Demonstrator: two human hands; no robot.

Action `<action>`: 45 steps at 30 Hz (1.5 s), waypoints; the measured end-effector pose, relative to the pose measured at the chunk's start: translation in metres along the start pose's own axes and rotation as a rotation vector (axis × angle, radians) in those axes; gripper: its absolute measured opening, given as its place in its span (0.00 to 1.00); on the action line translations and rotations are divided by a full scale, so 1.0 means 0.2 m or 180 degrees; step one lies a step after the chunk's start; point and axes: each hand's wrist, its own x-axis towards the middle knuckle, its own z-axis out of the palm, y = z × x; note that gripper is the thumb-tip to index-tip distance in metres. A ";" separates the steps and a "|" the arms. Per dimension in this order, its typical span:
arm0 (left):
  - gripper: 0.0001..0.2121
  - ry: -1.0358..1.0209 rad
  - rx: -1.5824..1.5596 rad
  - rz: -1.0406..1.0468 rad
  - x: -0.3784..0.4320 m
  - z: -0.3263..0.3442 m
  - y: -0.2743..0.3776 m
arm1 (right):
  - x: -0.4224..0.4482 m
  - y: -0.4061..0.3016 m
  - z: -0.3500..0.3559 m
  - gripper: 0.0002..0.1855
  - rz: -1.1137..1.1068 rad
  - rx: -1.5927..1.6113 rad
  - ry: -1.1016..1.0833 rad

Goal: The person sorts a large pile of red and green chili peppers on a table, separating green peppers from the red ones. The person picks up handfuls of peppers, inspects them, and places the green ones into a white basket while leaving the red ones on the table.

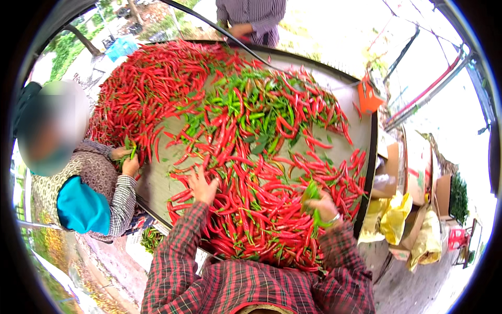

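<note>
Red chili peppers [270, 204] lie heaped on a large table [157, 196] in front of me. My left hand [203, 186] rests its spread fingers on the near left part of the heap, touching red peppers; whether it grips one I cannot tell. My right hand [322, 206], slightly blurred, holds several green chili peppers [311, 192] above the right part of the heap. Some green stick out below the palm too. Farther back, green peppers with leaves [259, 102] lie mixed with red ones. A bigger pile of red peppers [157, 78] covers the far left of the table.
At the left a co-worker [94, 188] holds a green pepper in both hands. Another person [253, 19] stands behind the far edge. An orange box [370, 94] sits at the right corner. Cardboard boxes [392, 168] and yellow sacks [396, 216] stand to the right; a dark cable [219, 29] crosses above.
</note>
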 end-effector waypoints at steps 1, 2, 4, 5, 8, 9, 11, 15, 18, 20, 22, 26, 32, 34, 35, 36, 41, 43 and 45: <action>0.36 0.0134 -0.0291 0.0700 -0.05 -0.02 0.01 | -0.04 0.01 0.13 0.14 0.0044 0.0232 -0.0171; 0.36 -0.0394 -0.0955 0.1193 -0.12 -0.12 0.07 | -0.05 0.06 0.24 0.15 0.0061 0.0159 -0.0127; 0.34 -0.1707 -0.3021 0.0729 -0.38 -0.13 0.19 | -0.03 0.18 0.41 0.15 0.0235 0.0007 -0.0383; 0.33 -0.2154 -0.3235 0.0634 -0.50 -0.14 0.21 | -0.03 0.17 0.54 0.15 0.0298 -0.0181 -0.0524; 0.29 -0.3172 -0.4421 -0.0021 -0.71 -0.05 0.20 | 0.03 0.38 0.73 0.16 0.0128 -0.1123 -0.0658; 0.21 -0.2940 -0.4825 -0.0761 -0.73 -0.09 0.24 | 0.03 0.41 0.75 0.17 0.0121 -0.1896 -0.0556; 0.14 -0.2984 -0.5101 -0.1758 -0.70 -0.04 0.16 | 0.03 0.47 0.79 0.23 -0.0775 -0.3270 -0.0521; 0.11 -0.3079 -0.4997 -0.1714 -0.70 -0.07 0.07 | -0.03 0.45 0.87 0.27 -0.0603 -0.3133 -0.0566; 0.13 -0.3128 -0.5327 -0.1935 -0.70 -0.07 -0.01 | -0.06 0.53 0.87 0.21 -0.0680 -0.2430 -0.0504; 0.14 -0.2893 -0.5463 -0.2170 -0.70 -0.06 -0.04 | -0.08 0.55 0.86 0.18 -0.0288 -0.1761 -0.0513; 0.16 -0.2879 -0.5370 -0.2021 -0.66 -0.09 -0.05 | -0.09 0.49 0.86 0.16 0.0462 -0.0877 -0.0497; 0.23 -0.2667 -0.5074 -0.1874 -0.58 -0.19 -0.08 | -0.14 0.43 0.91 0.16 0.0031 -0.0653 -0.0359; 0.17 -0.3059 -0.4578 -0.1599 -0.68 -0.23 -0.06 | -0.13 0.51 1.04 0.12 -0.0494 -0.1213 0.0344; 0.14 -0.3045 -0.4624 -0.1574 -0.72 -0.26 0.01 | -0.11 0.56 1.02 0.13 -0.0774 -0.1968 0.0040; 0.13 -0.3127 -0.4592 -0.1566 -0.70 -0.20 -0.06 | -0.11 0.60 1.00 0.13 -0.1091 -0.2469 -0.0077; 0.13 -0.2978 -0.4620 -0.1673 -0.68 -0.21 -0.08 | -0.14 0.54 1.02 0.12 -0.0662 -0.1957 -0.0242; 0.16 -0.3055 -0.5037 -0.1866 -0.61 -0.23 -0.16 | -0.16 0.51 0.99 0.12 -0.0039 -0.0096 0.0613; 0.20 -0.3676 -0.4864 -0.1794 -0.67 -0.23 -0.14 | -0.16 0.53 0.99 0.09 -0.0180 0.0479 0.0656; 0.19 -0.4057 -0.5169 -0.1089 -0.76 -0.18 -0.13 | -0.14 0.61 1.03 0.11 -0.0763 0.0032 0.0980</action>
